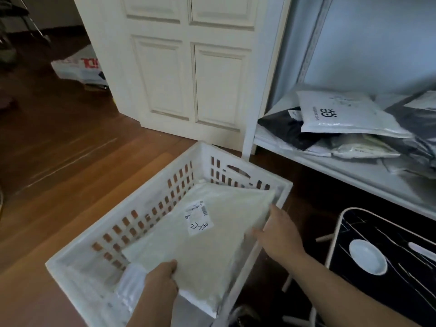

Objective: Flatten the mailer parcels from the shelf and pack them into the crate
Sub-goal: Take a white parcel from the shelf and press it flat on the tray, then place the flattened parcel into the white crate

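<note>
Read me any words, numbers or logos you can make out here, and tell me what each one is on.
Label on the mailer in the crate: printed lines and handwriting, too blurred to read.
White mailer on the shelf: black logo and small print, unreadable.
Bag on the floor: red letters, cut off.

White crate [132,223] stands on the wooden floor [59,161]; mailer parcels [342,114] heap the shelf [354,175]

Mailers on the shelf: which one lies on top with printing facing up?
The white mailer with the black logo, lying atop the pile on the shelf. Beside and beneath it sit black mailers and clear bags.
</note>
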